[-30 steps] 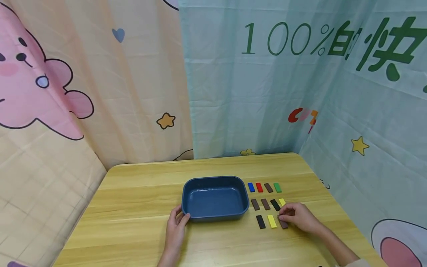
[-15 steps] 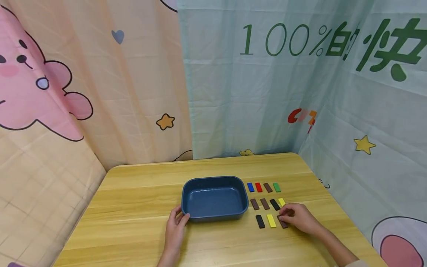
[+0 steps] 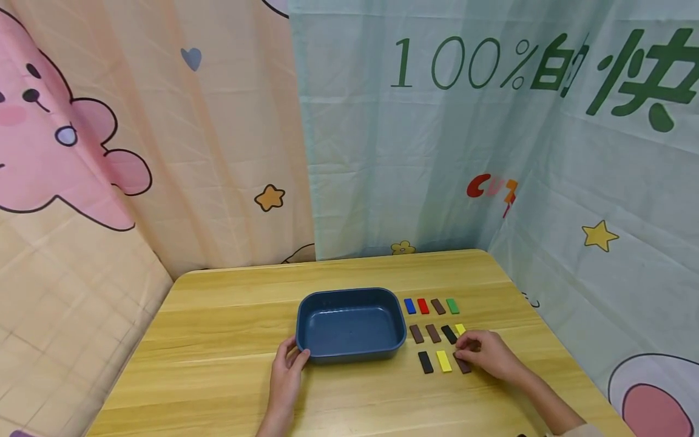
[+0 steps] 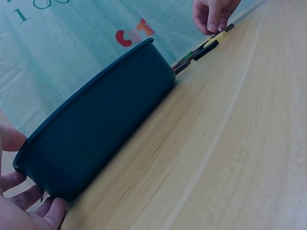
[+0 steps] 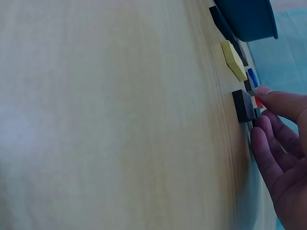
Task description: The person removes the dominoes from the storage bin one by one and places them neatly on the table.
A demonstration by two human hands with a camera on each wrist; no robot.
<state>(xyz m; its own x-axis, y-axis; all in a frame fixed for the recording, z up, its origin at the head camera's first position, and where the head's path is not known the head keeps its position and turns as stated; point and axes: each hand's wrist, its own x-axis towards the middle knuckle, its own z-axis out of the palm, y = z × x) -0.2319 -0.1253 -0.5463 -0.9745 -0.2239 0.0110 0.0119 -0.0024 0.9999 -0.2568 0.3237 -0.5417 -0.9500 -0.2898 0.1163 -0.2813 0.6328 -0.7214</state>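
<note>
A dark blue rectangular plastic basin stands on the table. My left hand grips its near-left corner, thumb at the rim and fingers around the outside wall. To its right lie small flat blocks in three rows. My right hand pinches the far end of a dark brown block in the nearest row; thumb and fingers sit at its sides. Beside it are a yellow block and a black block. Another yellow block is partly hidden behind the right hand.
Farther back lie a blue block, a red block, a brown block and a green block. The middle row holds two brown blocks and a black block. Printed curtains hang behind the wooden table.
The head view has shifted very slightly. Both hands, the basin and the blocks stay where they were.
</note>
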